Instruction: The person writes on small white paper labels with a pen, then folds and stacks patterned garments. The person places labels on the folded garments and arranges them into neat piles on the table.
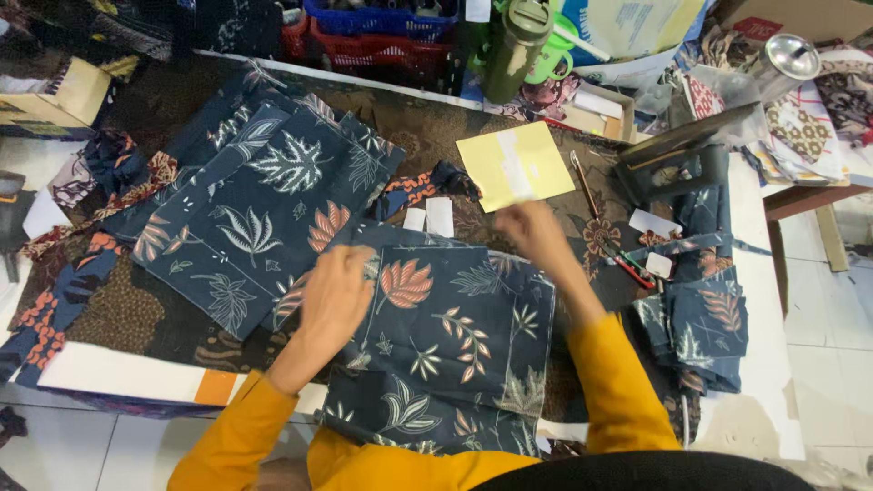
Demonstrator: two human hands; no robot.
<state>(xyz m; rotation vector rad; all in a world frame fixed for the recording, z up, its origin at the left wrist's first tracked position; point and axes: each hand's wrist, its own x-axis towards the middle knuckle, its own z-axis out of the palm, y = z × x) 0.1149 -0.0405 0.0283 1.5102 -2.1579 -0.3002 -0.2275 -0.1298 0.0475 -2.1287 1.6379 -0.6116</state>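
Head view shows the work table [764, 400] covered with a brown patterned cloth, white at its right edge and front edge. The largest piece lying on it is a navy leaf-print fabric panel [264, 200], spread flat toward the left and far side. Nearer the front edge, directly before the person, lies a second navy floral fabric piece [455, 355], its lower end hanging over the front edge toward the orange sleeves.

The left hand [335, 298] lies palm-down on the upper left corner of that nearer piece, fingers laid close together and pressing the cloth flat. The right hand [536, 232] is at the piece's far edge, blurred with motion — whether its fingers pinch the cloth edge or one of the small white slips cannot be told.

To do this smoothing well, I judge the left palm should keep the corner pinned while the right draws the far edge taut and square, so no crease stays under the print.

A stack of folded navy pieces [705, 336] sits by the right edge. Beyond the right hand lies a yellow paper sheet [514, 165], then a pencil [584, 184], two white slips [429, 218] — and red pens [627, 268] near the stack.
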